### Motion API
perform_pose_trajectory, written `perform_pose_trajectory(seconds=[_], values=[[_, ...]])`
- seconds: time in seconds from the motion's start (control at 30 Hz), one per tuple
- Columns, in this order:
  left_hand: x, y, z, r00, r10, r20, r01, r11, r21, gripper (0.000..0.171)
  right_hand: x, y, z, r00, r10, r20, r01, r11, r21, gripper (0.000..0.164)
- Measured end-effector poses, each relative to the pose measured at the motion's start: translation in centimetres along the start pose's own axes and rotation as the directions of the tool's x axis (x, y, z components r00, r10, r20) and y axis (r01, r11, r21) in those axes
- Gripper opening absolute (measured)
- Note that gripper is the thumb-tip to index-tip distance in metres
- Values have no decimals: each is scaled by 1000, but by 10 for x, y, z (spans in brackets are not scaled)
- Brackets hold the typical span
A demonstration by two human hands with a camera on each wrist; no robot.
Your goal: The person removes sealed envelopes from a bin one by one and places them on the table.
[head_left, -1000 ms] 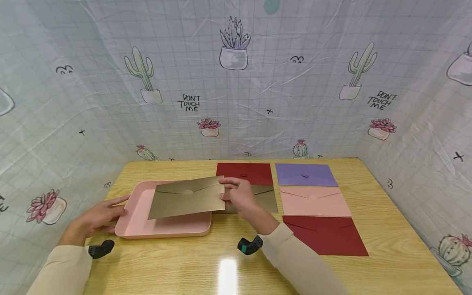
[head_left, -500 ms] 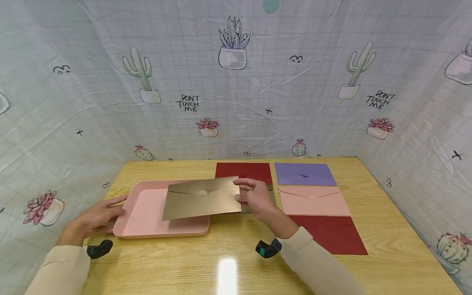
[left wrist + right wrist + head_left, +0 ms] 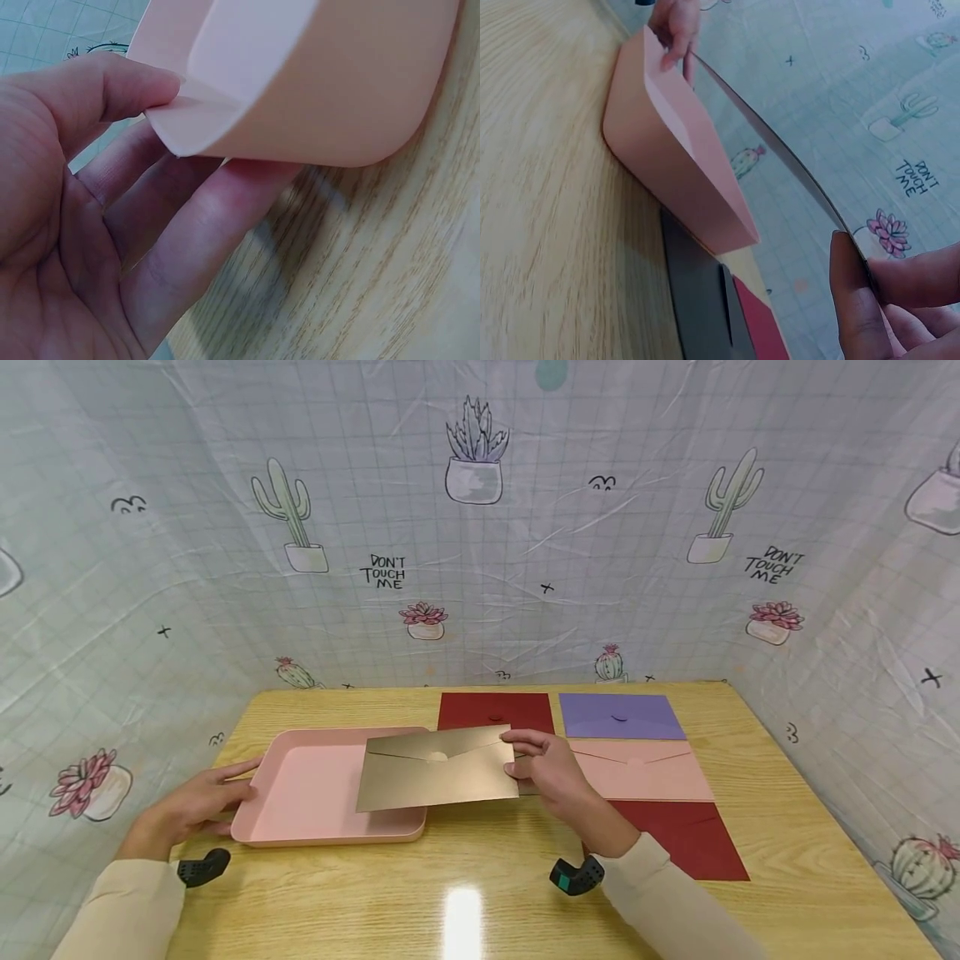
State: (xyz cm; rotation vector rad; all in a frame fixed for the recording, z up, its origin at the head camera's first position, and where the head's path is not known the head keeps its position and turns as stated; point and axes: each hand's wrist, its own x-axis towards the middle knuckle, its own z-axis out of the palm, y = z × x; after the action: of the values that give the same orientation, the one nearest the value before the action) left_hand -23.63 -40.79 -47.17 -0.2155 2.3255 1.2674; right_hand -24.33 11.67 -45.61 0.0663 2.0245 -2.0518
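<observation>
In the head view, my right hand (image 3: pixel 553 777) pinches the right edge of a gold envelope (image 3: pixel 435 777), thumb on one face and fingers on the other. The envelope is held up at a tilt, its left part over the pink tray (image 3: pixel 307 793). Seen edge-on in the right wrist view, the raised envelope (image 3: pixel 795 161) bows slightly. My left hand (image 3: pixel 197 802) holds the tray's left end; in the left wrist view the thumb presses over the rim and fingers reach under the tray wall (image 3: pixel 330 97). A second gold envelope (image 3: pixel 697 292) lies on the table, mostly hidden in the head view.
A red envelope (image 3: pixel 495 712) lies at the back middle. To its right, a purple envelope (image 3: pixel 622 717), a pink envelope (image 3: pixel 645 770) and a dark red envelope (image 3: pixel 682 843) form a column on the wooden table (image 3: pixel 360 902). A cactus-print curtain (image 3: pixel 525 560) surrounds the table.
My right hand has moved right with the gold envelope, which uncovers more of the tray's inside and covers more of the gold envelope on the table. My left hand and the tray have stayed put.
</observation>
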Motion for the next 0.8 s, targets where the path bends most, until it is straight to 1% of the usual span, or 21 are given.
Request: perform_pose_trajectory(seconds=[0.23,0.47,0.8], values=[[0,0,-1,1000,-3,2,3,1000,3,79,-7,0,-12,1000,0,-6,0,1000,-18,48],[-1,3,1,1000,-15,-4,15,1000,-5,80,-14,2,-26,1000,9,-20,-10,999,-39,49],[-1,4,1,1000,-20,-10,20,1000,13,80,-24,4,-40,999,16,-46,-18,999,-47,50]])
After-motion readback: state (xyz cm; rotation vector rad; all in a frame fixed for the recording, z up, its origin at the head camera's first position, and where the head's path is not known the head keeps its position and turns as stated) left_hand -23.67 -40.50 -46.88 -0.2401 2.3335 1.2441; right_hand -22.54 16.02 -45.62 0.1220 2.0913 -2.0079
